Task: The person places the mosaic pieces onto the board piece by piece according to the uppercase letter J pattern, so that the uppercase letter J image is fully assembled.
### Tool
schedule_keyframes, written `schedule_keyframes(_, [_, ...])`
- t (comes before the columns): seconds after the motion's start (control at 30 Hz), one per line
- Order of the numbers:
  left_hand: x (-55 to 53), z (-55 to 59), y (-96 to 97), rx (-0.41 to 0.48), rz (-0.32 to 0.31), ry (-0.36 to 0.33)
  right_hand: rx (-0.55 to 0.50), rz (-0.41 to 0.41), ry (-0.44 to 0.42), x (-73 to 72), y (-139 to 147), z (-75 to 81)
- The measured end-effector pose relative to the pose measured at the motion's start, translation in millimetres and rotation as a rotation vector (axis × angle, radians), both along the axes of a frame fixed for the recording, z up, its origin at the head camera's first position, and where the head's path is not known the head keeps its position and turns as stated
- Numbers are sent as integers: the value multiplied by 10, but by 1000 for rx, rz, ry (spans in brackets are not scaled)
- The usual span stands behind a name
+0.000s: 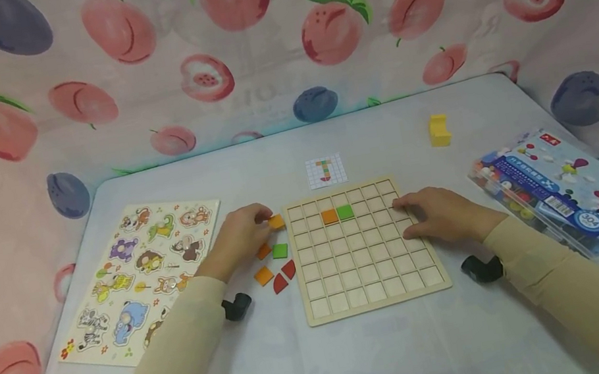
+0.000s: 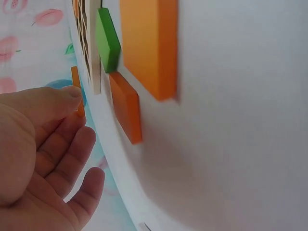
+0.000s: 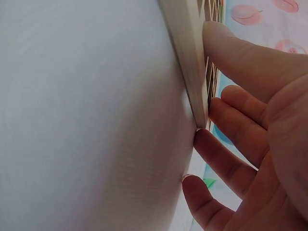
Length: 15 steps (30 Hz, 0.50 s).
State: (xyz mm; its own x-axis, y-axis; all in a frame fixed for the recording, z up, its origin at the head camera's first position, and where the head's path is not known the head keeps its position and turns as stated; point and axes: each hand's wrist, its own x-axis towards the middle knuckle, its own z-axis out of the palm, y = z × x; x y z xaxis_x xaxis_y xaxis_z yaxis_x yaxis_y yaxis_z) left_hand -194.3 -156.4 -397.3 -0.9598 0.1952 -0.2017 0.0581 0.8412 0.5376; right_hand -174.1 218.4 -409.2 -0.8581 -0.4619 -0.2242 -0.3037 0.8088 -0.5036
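My left hand pinches a thin orange square tile between thumb and fingers, just off the board's left edge. In the left wrist view that tile stands edge-on at the thumb tip. A wooden grid board lies in the middle, with an orange tile and a green tile side by side in its second row. Loose beside it are a green square, two orange squares and two red quarter-round pieces. My right hand rests on the board's right edge, its fingers loosely spread.
Behind the board lies a small pattern card with a coloured hook shape. An animal puzzle board is on the left. Plastic cases with a blue label lie at the right, and a yellow block stands at the back.
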Motion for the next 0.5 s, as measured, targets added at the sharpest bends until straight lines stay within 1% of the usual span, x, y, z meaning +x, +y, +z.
schedule_keyframes(0.17, [8,7,67,21,0,-17,4,0,3,0,1,-3])
schedule_keyframes(0.3, [9,21,127,25,-5,-15,5,-2,9,4,0,-4])
schedule_keyframes(0.5, [0,22,230,32,8,-39,-1,-3,13,7,1,-1])
